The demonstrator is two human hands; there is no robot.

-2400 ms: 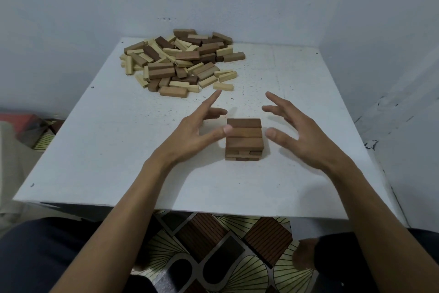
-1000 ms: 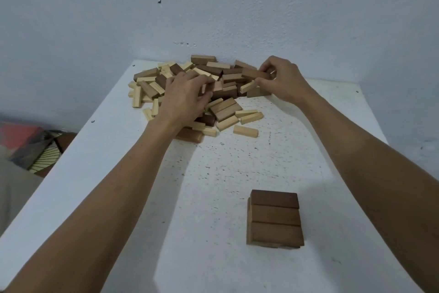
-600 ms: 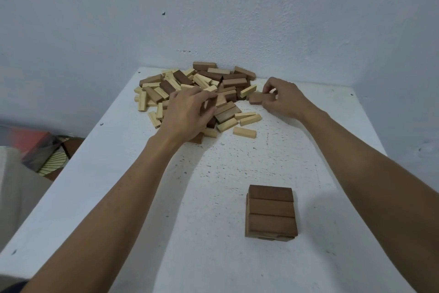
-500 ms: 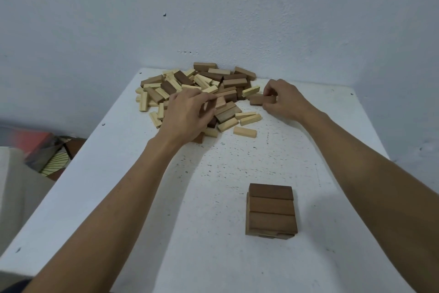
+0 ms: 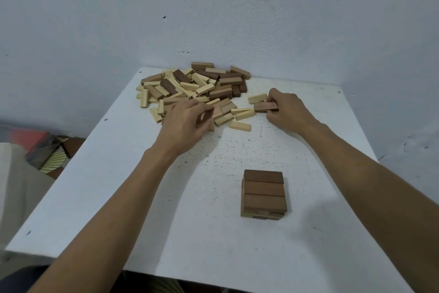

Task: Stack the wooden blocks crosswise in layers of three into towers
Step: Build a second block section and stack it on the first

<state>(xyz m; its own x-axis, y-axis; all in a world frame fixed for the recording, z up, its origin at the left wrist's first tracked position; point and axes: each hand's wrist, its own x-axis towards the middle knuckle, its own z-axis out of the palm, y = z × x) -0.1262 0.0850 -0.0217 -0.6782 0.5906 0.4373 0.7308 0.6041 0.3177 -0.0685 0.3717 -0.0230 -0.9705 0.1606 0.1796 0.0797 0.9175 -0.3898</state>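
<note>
I see the left hand (image 5: 186, 122) curled round a dark block (image 5: 206, 115) at the near edge of the pile (image 5: 194, 84), the right hand (image 5: 288, 113) pinching a brown block (image 5: 265, 106) just beside it, and the short tower (image 5: 263, 194) standing well apart, nearer on the white table (image 5: 142, 209).

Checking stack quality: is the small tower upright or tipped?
Upright. The tower stands square on the table, its three top blocks flat, side by side.

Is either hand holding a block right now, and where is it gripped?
The right hand pinches a brown block at its right end. The left hand curls round a dark block, mostly hidden, so the spot is unclear.
</note>
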